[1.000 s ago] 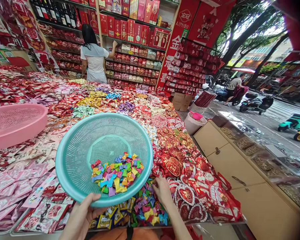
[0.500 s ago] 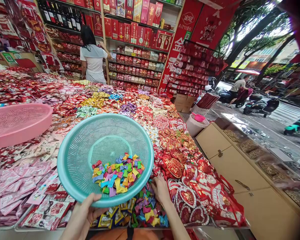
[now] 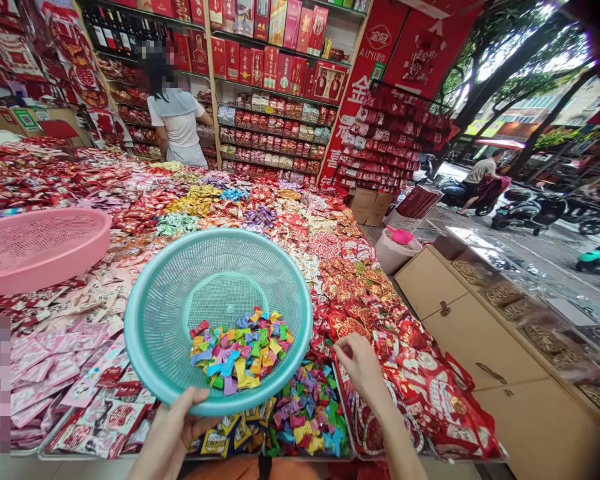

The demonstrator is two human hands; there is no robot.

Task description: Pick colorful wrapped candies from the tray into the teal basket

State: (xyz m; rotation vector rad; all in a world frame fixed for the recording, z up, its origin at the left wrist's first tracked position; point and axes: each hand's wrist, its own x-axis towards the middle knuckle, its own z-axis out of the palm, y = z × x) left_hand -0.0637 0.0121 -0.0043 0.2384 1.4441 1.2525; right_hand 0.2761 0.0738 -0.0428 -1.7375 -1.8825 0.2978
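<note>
My left hand [image 3: 177, 427] grips the near rim of a round turquoise plastic basket [image 3: 155, 347], thumb over the edge. The basket tilts slightly towards me, and small candies [image 3: 243, 353] in bright wrappers lie in its lower right part. My right hand [image 3: 360, 367] is closed, fingertips together, above red packets with heart designs [image 3: 405, 347], right of the basket. Whether it holds something small is hidden. Below and left of it, more bright-wrapped candies [image 3: 307, 407] fill a tray section. Yellow and dark-blue wrapped sweets [image 3: 235, 433] lie partly under the basket.
A pink basket [image 3: 75, 257] stands at left on packets. Piles of wrapped sweets [image 3: 195, 200] cover the table beyond. A person [image 3: 177, 120] stands at the back shelves. To the right are a tan cabinet [image 3: 460, 327] and a white bucket with a pink scoop [image 3: 400, 237].
My right hand has risen from the bright-wrapped candies and moved right, over the red packets. The basket stays in my left hand. The person at the shelves has turned and lowered an arm.
</note>
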